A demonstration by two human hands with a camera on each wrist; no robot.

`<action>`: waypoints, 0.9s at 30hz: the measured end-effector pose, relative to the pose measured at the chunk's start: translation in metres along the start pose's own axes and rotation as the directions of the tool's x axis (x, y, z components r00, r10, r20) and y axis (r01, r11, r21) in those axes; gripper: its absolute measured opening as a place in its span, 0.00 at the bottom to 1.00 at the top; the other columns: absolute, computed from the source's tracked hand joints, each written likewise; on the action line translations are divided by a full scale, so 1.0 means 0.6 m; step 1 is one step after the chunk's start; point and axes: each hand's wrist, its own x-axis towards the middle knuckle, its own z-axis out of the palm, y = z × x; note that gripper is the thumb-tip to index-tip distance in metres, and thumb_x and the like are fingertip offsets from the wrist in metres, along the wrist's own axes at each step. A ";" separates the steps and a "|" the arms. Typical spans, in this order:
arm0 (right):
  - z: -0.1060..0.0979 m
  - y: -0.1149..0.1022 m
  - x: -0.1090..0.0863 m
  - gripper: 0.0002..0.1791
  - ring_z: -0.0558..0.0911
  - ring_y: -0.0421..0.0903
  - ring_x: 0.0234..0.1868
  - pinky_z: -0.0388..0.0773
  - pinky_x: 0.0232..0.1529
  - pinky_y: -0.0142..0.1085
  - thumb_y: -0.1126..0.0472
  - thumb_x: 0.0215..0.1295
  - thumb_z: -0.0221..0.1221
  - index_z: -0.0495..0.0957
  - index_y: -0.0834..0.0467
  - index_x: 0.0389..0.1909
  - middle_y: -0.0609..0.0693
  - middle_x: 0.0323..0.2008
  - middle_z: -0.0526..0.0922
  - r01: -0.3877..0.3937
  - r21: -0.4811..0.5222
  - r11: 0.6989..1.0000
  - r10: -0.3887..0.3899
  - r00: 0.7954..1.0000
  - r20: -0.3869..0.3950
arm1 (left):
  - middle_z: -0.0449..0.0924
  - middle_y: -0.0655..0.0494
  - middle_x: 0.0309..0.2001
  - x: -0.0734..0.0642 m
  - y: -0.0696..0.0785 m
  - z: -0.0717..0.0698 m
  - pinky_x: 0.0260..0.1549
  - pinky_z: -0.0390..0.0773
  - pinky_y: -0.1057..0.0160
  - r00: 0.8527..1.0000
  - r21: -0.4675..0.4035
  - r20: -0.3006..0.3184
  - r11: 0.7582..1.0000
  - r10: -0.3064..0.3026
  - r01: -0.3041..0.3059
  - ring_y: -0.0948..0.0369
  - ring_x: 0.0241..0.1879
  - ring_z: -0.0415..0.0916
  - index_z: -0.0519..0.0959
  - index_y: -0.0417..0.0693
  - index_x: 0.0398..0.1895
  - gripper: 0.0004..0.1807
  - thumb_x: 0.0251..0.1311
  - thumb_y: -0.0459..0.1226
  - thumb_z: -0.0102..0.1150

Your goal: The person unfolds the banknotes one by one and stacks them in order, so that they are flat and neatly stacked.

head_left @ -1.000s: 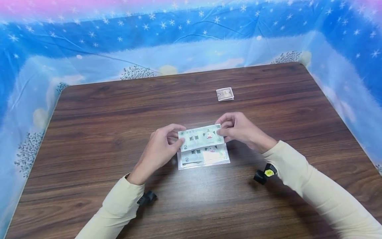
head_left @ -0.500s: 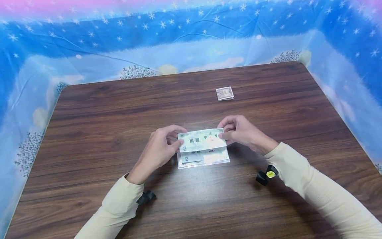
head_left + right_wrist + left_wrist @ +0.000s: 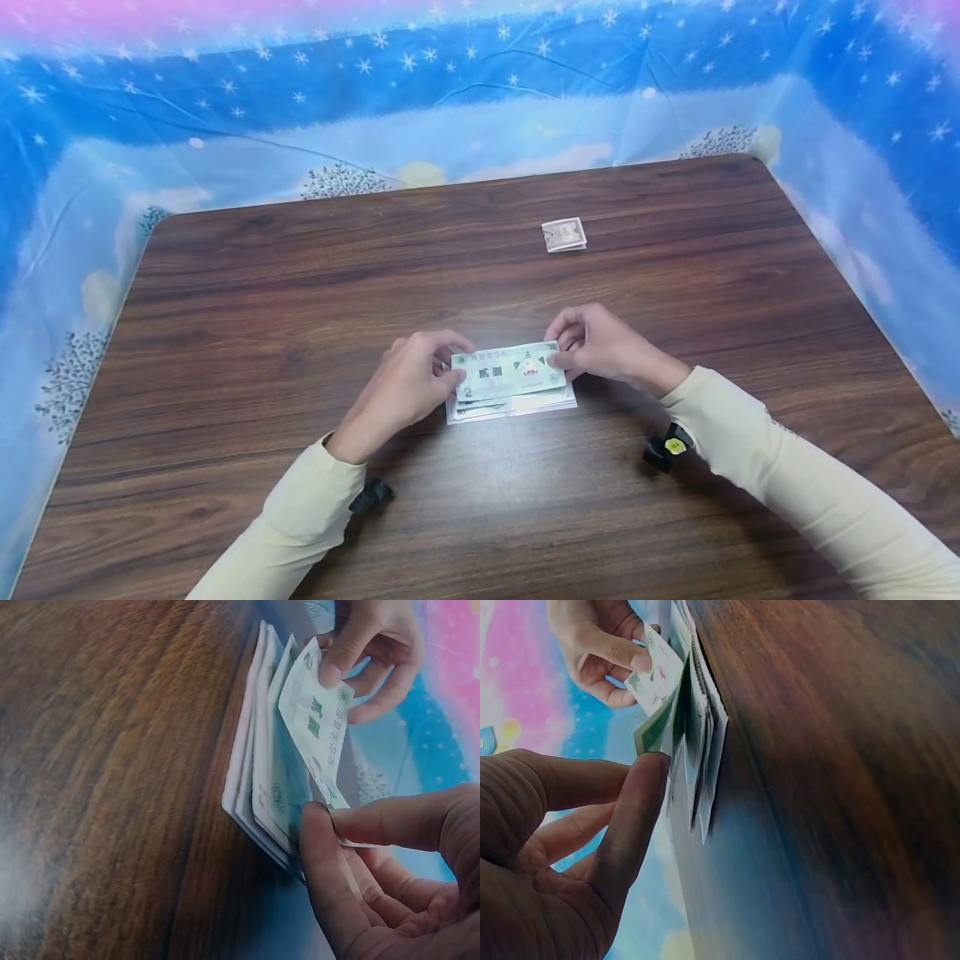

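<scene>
A pale green play banknote (image 3: 510, 375) printed with a 2 and a cartoon face is held by both hands. My left hand (image 3: 401, 390) pinches its left end between thumb and fingers. At the other end, my right hand (image 3: 603, 350) pinches it the same way. Right below it lies a pile of notes (image 3: 540, 404), mostly covered in the head view. From the right wrist, the pile (image 3: 251, 750) shows as several layers on the table, with the held note (image 3: 311, 712) bent and tilted above it.
A small folded brown note (image 3: 564, 235) lies farther back, right of centre. Underneath is a dark wood-grain table (image 3: 300, 275). A blue and pink snowflake-patterned cloth (image 3: 420, 92) hangs around its back and sides. Black wrist cameras (image 3: 663, 450) sit below the cuffs.
Both hands have lowered the green banknote toward me, so it now covers more of the pile. The folded brown note has stayed in place.
</scene>
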 end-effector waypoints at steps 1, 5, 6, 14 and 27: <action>0.001 0.002 0.001 0.11 0.78 0.43 0.28 0.86 0.33 0.43 0.80 0.57 0.64 0.76 0.73 0.40 0.53 0.27 0.77 0.006 -0.013 1.000 -0.006 1.000 0.002 | 0.85 0.52 0.38 0.001 0.000 0.002 0.31 0.79 0.58 1.000 0.010 0.007 1.000 -0.004 0.004 0.59 0.32 0.81 0.84 0.50 0.52 0.16 0.61 0.31 0.67; 0.004 0.006 0.002 0.10 0.78 0.44 0.26 0.85 0.30 0.43 0.78 0.56 0.64 0.76 0.71 0.39 0.51 0.26 0.76 0.014 -0.069 0.998 -0.014 1.000 0.001 | 0.84 0.53 0.34 0.003 -0.002 0.007 0.21 0.74 0.62 0.999 0.027 0.032 0.999 -0.020 0.019 0.62 0.21 0.74 0.84 0.48 0.52 0.16 0.60 0.31 0.67; 0.005 0.008 0.003 0.10 0.78 0.44 0.25 0.85 0.29 0.43 0.78 0.56 0.65 0.76 0.71 0.39 0.51 0.25 0.76 0.018 -0.084 0.996 -0.018 1.000 0.001 | 0.84 0.52 0.33 0.003 -0.002 0.008 0.19 0.73 0.62 0.999 0.030 0.038 0.999 -0.023 0.022 0.62 0.18 0.72 0.84 0.48 0.53 0.16 0.60 0.30 0.66; 0.009 0.007 0.007 0.10 0.82 0.45 0.19 0.84 0.26 0.40 0.75 0.55 0.67 0.78 0.69 0.37 0.51 0.23 0.78 0.031 -0.233 0.972 -0.034 0.999 -0.010 | 0.82 0.52 0.34 0.005 -0.002 0.013 0.18 0.69 0.64 0.998 0.097 0.042 0.995 -0.037 0.033 0.63 0.16 0.68 0.85 0.46 0.52 0.16 0.60 0.30 0.67; 0.007 0.005 0.007 0.12 0.80 0.40 0.22 0.79 0.33 0.36 0.68 0.53 0.71 0.79 0.63 0.37 0.48 0.24 0.81 0.045 -0.439 0.897 -0.071 0.997 -0.043 | 0.80 0.49 0.46 0.006 0.001 0.016 0.34 0.72 0.60 0.997 0.180 0.058 0.982 -0.058 0.047 0.56 0.38 0.73 0.86 0.48 0.50 0.14 0.60 0.33 0.69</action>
